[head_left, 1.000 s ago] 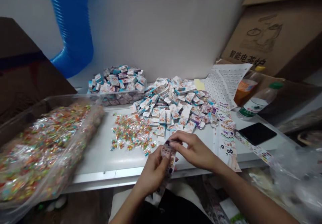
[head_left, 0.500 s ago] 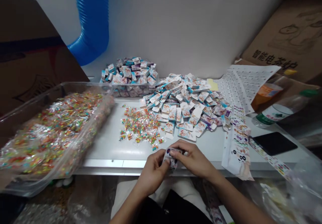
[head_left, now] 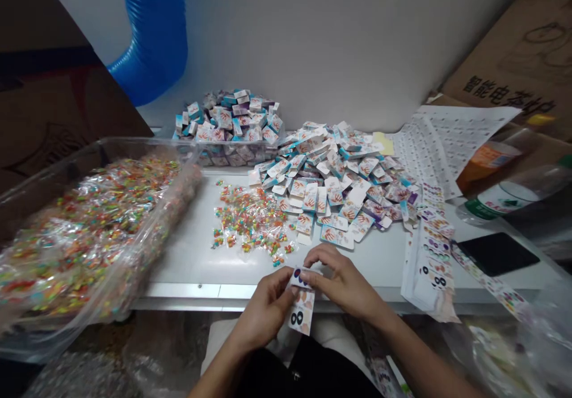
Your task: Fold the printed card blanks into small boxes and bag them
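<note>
The left hand [head_left: 264, 305] and the right hand [head_left: 342, 279] both pinch a narrow white paper sticker strip [head_left: 302, 310] printed with black oval marks. They clasp its upper end firmly between thumbs and fingers, just above the front edge of a white table [head_left: 179, 267], and its lower end hangs down past that edge. Just beyond the hands lies a loose scatter of small clear cellophane packets of multicoloured pieces [head_left: 250, 222], beside a heap of white-and-teal printed cards [head_left: 333, 192]. A clear plastic tray [head_left: 214, 161] piled with more such cards stands behind them, and a large clear plastic tub [head_left: 111, 148] of wrapped pieces sits at the left. To the right lie a longer printed strip [head_left: 431, 273], a black phone [head_left: 498, 253] and a plastic water bottle with a green label [head_left: 494, 201]. A brown cardboard carton [head_left: 504, 88] bears the black Chinese words 智能电茶炉; the print on the strips is too small to read.
</note>
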A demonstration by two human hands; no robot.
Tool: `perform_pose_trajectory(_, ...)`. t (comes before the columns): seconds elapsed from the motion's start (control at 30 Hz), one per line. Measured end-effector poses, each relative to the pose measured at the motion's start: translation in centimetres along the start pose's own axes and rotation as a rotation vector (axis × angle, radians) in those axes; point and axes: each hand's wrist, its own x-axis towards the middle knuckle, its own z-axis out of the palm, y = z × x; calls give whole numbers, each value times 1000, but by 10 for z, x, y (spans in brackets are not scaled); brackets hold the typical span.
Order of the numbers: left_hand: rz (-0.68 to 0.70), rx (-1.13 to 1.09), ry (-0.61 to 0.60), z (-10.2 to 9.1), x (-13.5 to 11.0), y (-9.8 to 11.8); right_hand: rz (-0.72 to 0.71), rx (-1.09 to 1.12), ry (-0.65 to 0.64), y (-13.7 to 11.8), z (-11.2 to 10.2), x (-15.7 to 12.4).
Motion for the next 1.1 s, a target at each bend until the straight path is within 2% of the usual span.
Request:
perform_pose_trajectory(0.1, -39, 50, 78, -4, -1, -6, 23, 36, -56, -8, -1, -1)
perform_pose_trajectory(0.17, -90, 9, 159, -6, 0, -12, 43, 82, -47, -11, 2, -3)
perform_pose_trajectory(0.27, -185, -211, 315, -5, 2, -17, 94, 170, -79, -11, 8, -5)
perform_pose_trajectory(0.37, -169, -443, 397, 2, 1, -15, 106, 223, -126, -6, 18, -4)
perform_pose_trajectory(0.57, -9, -431, 322, 15, -3, -17, 105, 200, 22, 3, 32, -3)
perform_pose_trajectory(0.77, 73, -425, 490, 24, 5, -21, 186, 90, 263, 8, 34, -1)
perform_pose_trajectory(0.8, 74, -426, 498, 25, 6, -20, 213, 130, 230, 9, 32, 0)
perform_pose_trajectory(0.93, 19, -344, 439, 27, 8, -16, 227, 542, -132, 17, 20, -3)
perform_pose_trajectory(1.0, -18, -315, 403, 28, 10, -17, 211, 676, -168, 23, 15, -8)
perform_pose_trajectory(1.1, -50, -234, 314, 32, 20, -16, 203, 784, -133, 35, 7, -18)
